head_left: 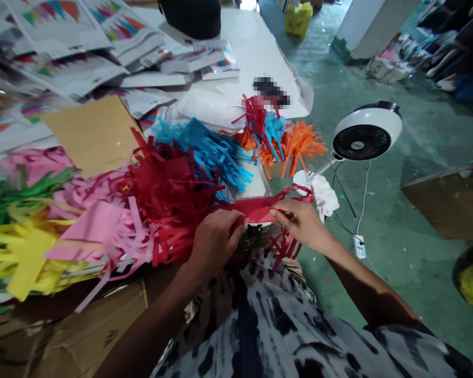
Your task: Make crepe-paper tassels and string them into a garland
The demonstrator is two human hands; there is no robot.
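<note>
A red tissue paper tassel [260, 209] stretches between my two hands near the table's front edge, its cut strips hanging at the right end. My left hand [218, 236] pinches its left end, and my right hand [299, 220] grips it further right between thumb and fingers. Just left of my left hand lies a heap of dark red fringed paper [161, 194]. Blue fringed paper [207, 147] is piled behind it. Beyond my hands sit orange strips [301, 144] mixed with some red and blue.
Pink [98, 226], yellow [23, 252] and green fringed paper cover the table's left side. Printed packets [63, 26] and a tan card [94, 134] lie behind. At the right stands a white fan [364, 131], its cable on the floor. Cardboard boxes [449, 205] flank the workplace.
</note>
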